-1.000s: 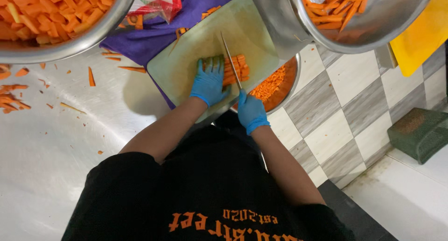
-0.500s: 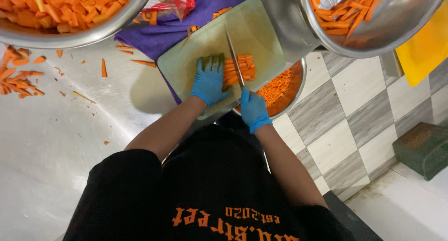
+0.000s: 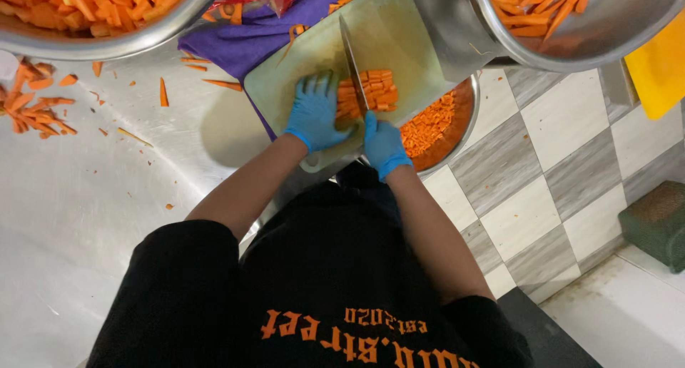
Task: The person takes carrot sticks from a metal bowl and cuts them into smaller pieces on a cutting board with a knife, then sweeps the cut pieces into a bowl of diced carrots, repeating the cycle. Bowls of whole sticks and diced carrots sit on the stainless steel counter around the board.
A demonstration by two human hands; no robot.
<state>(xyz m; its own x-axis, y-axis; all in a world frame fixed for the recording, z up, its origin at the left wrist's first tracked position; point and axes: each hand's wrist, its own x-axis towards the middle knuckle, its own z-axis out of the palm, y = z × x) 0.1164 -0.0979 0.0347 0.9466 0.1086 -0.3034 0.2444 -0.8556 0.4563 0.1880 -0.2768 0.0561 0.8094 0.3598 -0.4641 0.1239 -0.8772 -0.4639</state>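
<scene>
A pale green cutting board (image 3: pixel 314 50) lies on the steel counter with a bundle of carrot sticks (image 3: pixel 369 93) across it. My left hand (image 3: pixel 314 111), in a blue glove, presses down on the left end of the sticks. In its own blue glove, my right hand (image 3: pixel 384 145) grips the handle of a large knife (image 3: pixel 352 58), whose blade stands on the carrots beside my left fingers. Diced carrot lies to the right of the blade.
A steel bowl of diced carrot (image 3: pixel 439 125) sits below the board's right edge. Large steel bowls of carrot pieces stand at the top left (image 3: pixel 100 15) and top right (image 3: pixel 564 15). A purple cloth (image 3: pixel 250 36), carrot scraps (image 3: pixel 36 111) on the counter and a checkered floor (image 3: pixel 528 175) surround them.
The view has shifted slightly. My hands and the knife stay on the carrot bundle; the blade has worked a little further left along the sticks.
</scene>
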